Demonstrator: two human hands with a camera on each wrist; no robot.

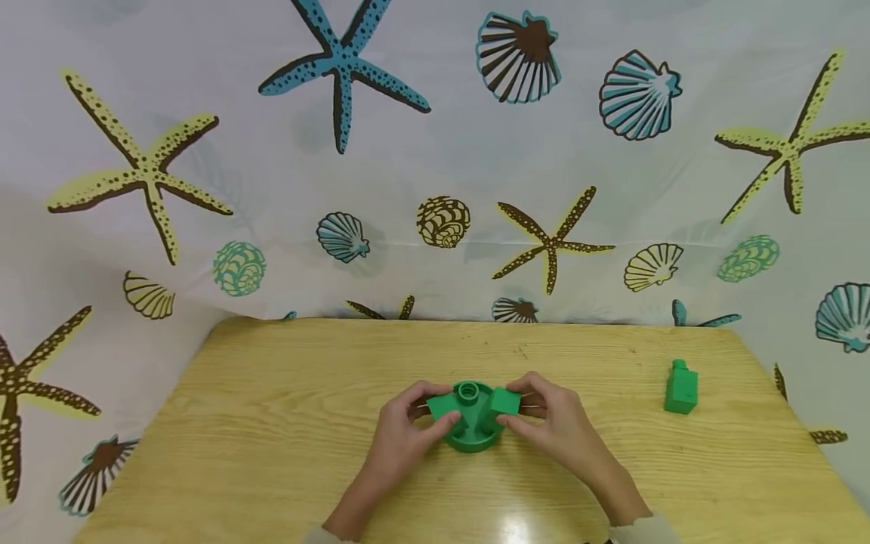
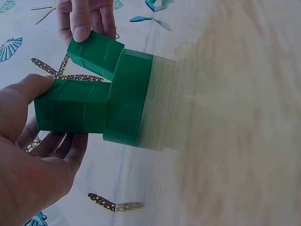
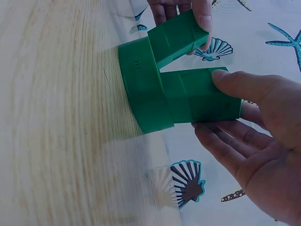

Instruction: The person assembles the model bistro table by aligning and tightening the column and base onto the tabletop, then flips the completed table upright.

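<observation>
A round green base point(image 1: 473, 444) with a raised rim and a ring-shaped socket point(image 1: 467, 391) stands on the wooden table. My left hand point(image 1: 402, 432) grips a green block point(image 2: 70, 110) between thumb and fingers; it rises from the left part of the base. On the opposite side, my right hand point(image 1: 563, 425) pinches a second green block point(image 3: 202, 96), also upright in the base. Both blocks lean slightly apart toward their tops. Their lower ends are hidden inside the rim, so I cannot tell how deep they sit.
A third green block point(image 1: 681, 391) with a round knob on top stands on the table point(image 1: 306, 393), well to the right of the base. A white cloth point(image 1: 408, 174) with starfish and shells hangs behind the table and along both sides.
</observation>
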